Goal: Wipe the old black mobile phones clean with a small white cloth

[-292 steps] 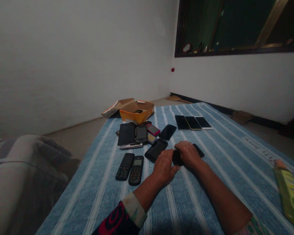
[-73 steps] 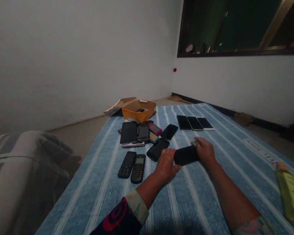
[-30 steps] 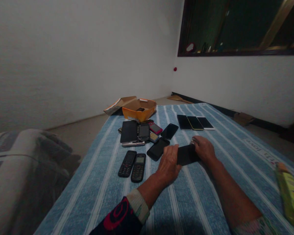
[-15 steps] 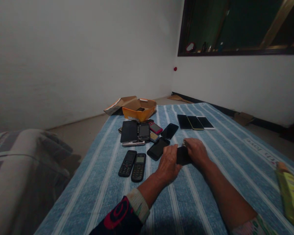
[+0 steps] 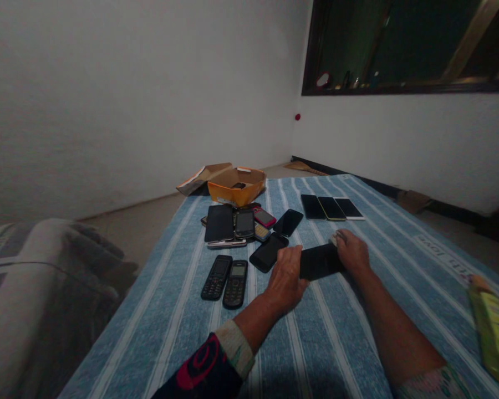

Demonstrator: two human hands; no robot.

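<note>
A black smartphone lies with its dark screen up on the striped cloth. Its left end is gripped by my left hand, fingers over the top edge and thumb below. At the phone's right end, my right hand is closed around a small pale wad, perhaps cloth or tissue; most of it is hidden by the fingers. Just left of my left hand lies another dark smartphone, with a black phone behind it. Two black keypad phones, one on the left and one on the right, lie side by side nearer me.
Behind sits a pile of several phones with a black tablet-like device. An open orange box stands beyond it. Three smartphones are lined up at the back right. A yellow-green bottle lies at the right edge.
My right hand has slid right along the phone with the pale wad, uncovering more of the dark screen. The left hand has kept its grip in the same place.
</note>
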